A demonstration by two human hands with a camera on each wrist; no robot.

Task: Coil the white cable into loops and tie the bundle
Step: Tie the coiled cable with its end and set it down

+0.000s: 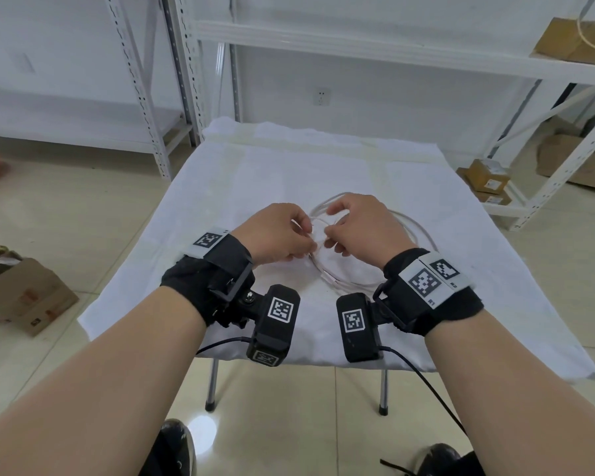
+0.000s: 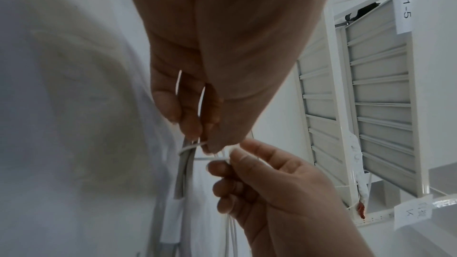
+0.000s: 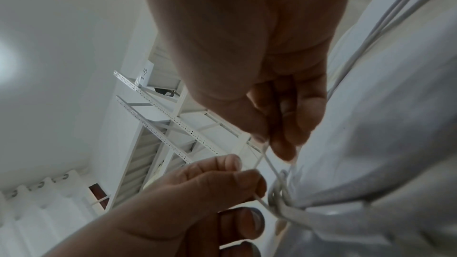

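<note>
two hands, the left hand (image 1: pixel 278 233) and right hand (image 1: pixel 362 227), each grip pinching one end of a thin white tie (image 3: pixel 262 156) round one coiled white cable (image 1: pixel 414 231) on the cloth-covered worktop (image 1: pixel 200 214).

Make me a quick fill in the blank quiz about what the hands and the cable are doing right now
1. The coiled white cable lies on a table covered with a ____ cloth.
2. The thin tie is wrapped ____ the bundled strands.
3. The left hand and right hand each ____ an end of the tie.
4. Brown ____ boxes sit on the floor.

Missing words: white; around; pinch; cardboard
</note>
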